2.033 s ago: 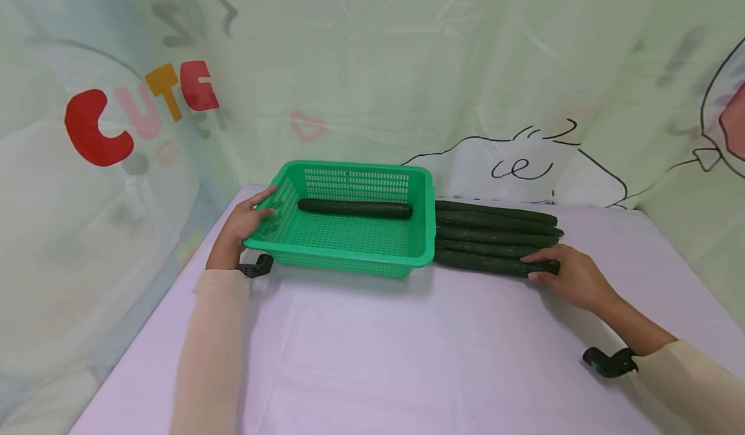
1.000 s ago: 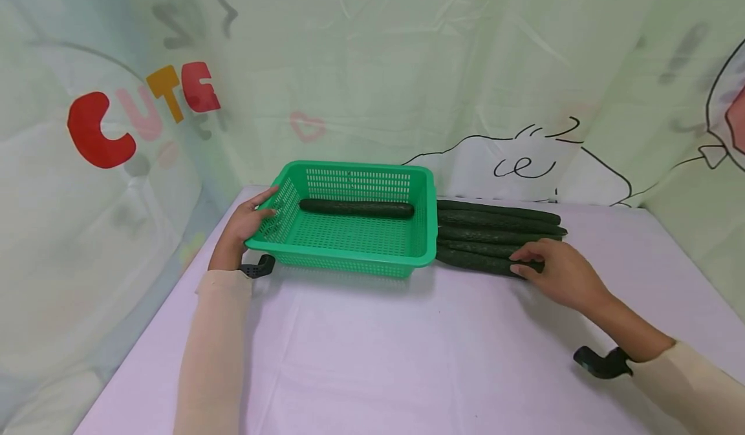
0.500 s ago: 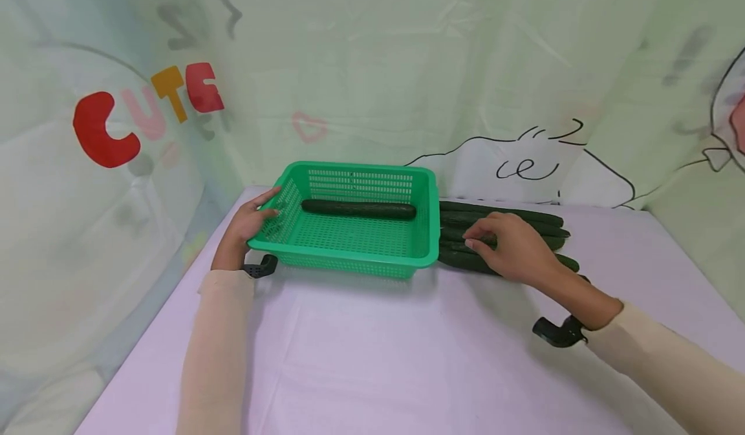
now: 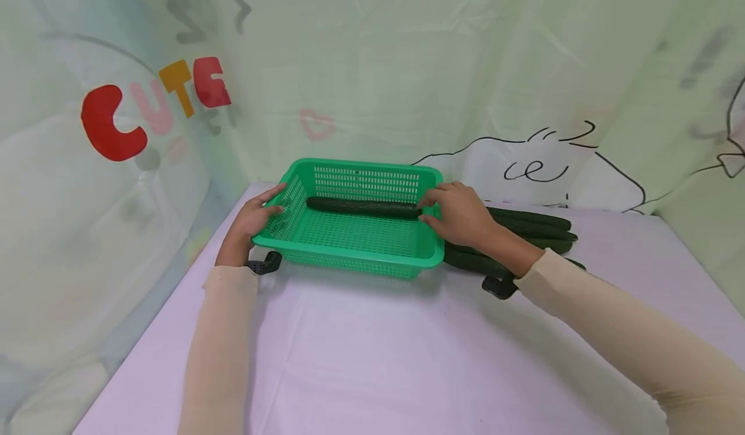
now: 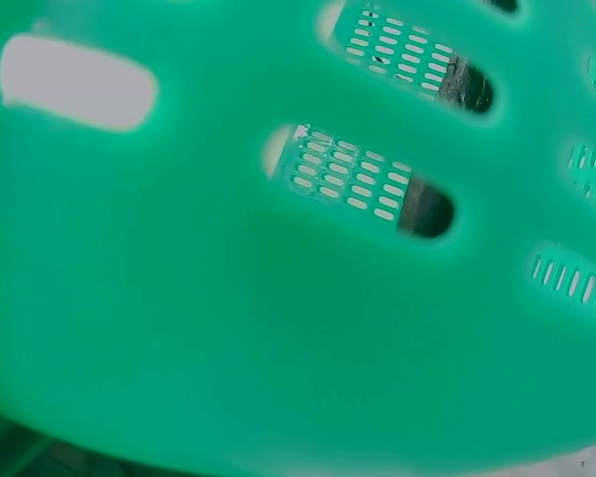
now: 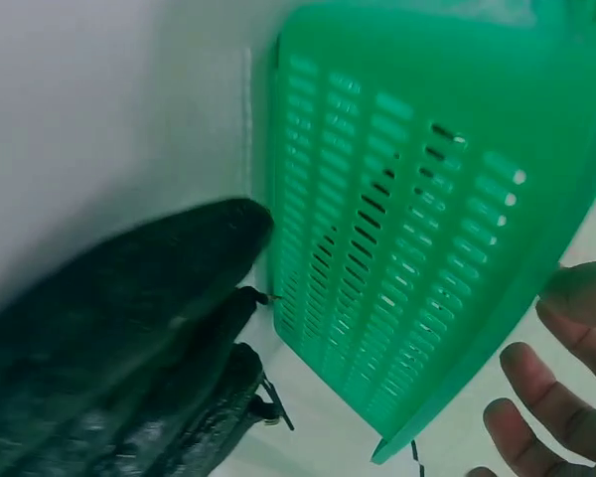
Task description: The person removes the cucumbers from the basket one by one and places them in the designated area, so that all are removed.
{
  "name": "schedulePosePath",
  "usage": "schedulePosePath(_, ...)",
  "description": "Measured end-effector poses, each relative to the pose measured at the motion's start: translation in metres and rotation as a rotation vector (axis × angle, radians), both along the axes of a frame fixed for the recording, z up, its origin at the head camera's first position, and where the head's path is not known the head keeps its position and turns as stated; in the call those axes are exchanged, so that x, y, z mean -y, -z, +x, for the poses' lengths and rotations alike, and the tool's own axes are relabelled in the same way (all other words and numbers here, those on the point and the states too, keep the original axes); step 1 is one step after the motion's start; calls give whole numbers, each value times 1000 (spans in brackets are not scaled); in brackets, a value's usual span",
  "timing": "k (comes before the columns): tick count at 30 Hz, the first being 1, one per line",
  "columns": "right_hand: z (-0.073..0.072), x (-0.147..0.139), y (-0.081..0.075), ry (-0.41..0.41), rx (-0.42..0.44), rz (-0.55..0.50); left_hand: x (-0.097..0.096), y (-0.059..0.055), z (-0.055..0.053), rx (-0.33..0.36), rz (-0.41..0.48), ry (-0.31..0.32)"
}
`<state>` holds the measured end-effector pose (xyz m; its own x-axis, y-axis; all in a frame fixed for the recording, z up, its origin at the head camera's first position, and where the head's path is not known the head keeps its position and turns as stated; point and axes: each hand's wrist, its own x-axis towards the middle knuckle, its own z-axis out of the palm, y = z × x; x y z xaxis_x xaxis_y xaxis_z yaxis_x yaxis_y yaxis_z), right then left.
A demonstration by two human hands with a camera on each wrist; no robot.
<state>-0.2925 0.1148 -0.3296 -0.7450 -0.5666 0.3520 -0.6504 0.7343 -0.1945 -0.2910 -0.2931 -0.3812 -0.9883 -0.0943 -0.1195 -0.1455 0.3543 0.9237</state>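
A green plastic basket (image 4: pixel 343 254) with slotted walls holds one long dark cucumber (image 4: pixel 363 207) near its back wall. My left hand (image 4: pixel 250 220) grips the basket's left rim, thumb over the inner side; the left wrist view is filled by the basket wall (image 5: pixel 228 298). At the right rim, my right hand (image 4: pixel 460 215) has its fingertips over the edge, overlapping the cucumber's right end in the head view. In the right wrist view its loosely bent fingers (image 6: pixel 556 397) are spread beside the rim, with nothing between them.
Several more cucumbers (image 4: pixel 532 228) lie side by side on the table (image 4: pixel 361 351), right of the basket and partly under my right forearm. Their ends (image 6: pixel 219 234) lie close to the basket wall. A printed curtain (image 4: pixel 372 66) stands behind the table.
My right hand has let go of the front cucumber's right end and moved left across the pile to the basket's right rim. The left hand and basket have stayed put.
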Motion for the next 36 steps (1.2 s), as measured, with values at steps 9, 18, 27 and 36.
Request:
schedulePosePath(9,-28,32,11,-28,-21,141,1,2,0,6,13,1)
schedulePosePath(18,-51,54,18,176,166,411,-2,4,-3,1,5,-1)
schedulePosePath(27,-64,68,23,156,253,510,-5,-3,0,19,23,-8)
schedulePosePath(36,-67,69,31,119,285,535,-9,-17,8,31,25,-1)
